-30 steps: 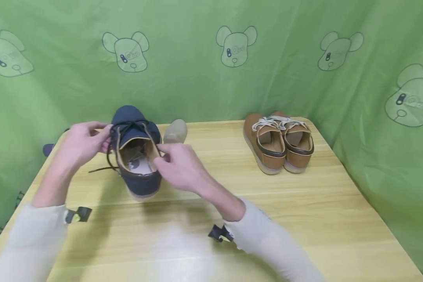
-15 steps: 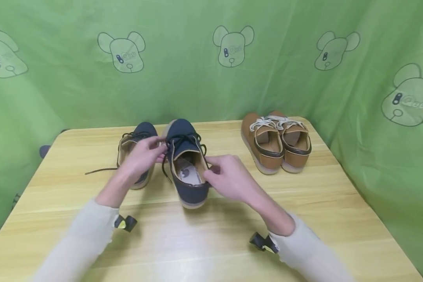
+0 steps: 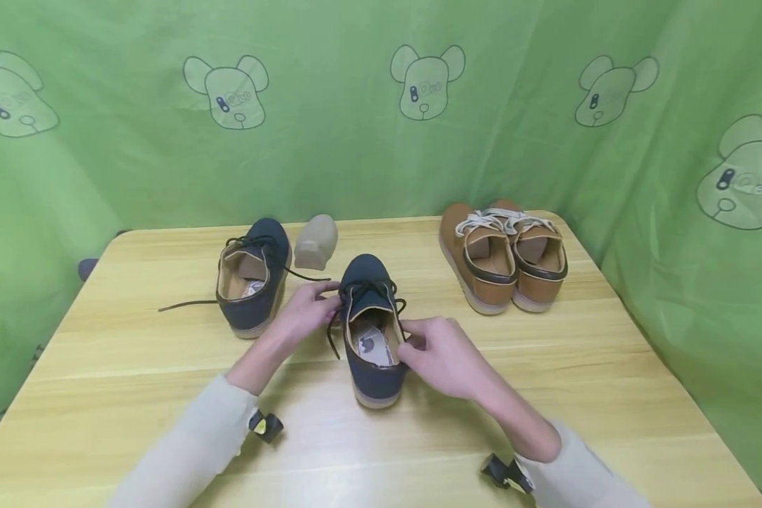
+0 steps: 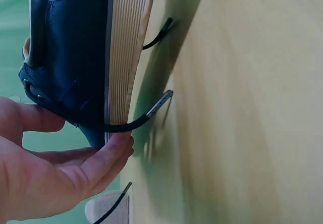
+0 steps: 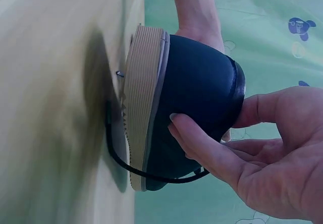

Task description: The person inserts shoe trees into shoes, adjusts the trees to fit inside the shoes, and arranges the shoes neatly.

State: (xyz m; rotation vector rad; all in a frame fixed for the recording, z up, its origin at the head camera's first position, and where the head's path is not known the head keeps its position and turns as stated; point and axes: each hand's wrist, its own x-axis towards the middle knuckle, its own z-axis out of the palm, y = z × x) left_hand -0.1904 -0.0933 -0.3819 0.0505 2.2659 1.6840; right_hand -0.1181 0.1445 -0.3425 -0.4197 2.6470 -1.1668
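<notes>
A navy lace-up shoe (image 3: 378, 381) is between both hands near the middle of the table, toe pointing away. My left hand (image 3: 306, 312) grips its left side near the laces; in the left wrist view the thumb is by the lace and the fingertips reach the ribbed sole (image 4: 126, 47). My right hand (image 3: 443, 358) pinches the collar by the heel, thumb inside and fingers along the outer side (image 5: 197, 77). A gap and shadow under the sole show it held just off the table. Its dark lace ends (image 4: 160, 103) hang down. A white paper-like piece lies inside.
Another navy shoe (image 3: 249, 310) stands at the back left, laces loose. To its right lies a beige toe-shaped piece (image 3: 316, 241). A pair of brown shoes (image 3: 490, 288) with white laces stands at the back right. Green cloth (image 3: 343, 169) hangs behind the wooden table (image 3: 114, 367).
Both hands have carried the navy shoe right and toward the person, from above the other navy shoe to the middle of the table. That other shoe and the beige piece are now uncovered.
</notes>
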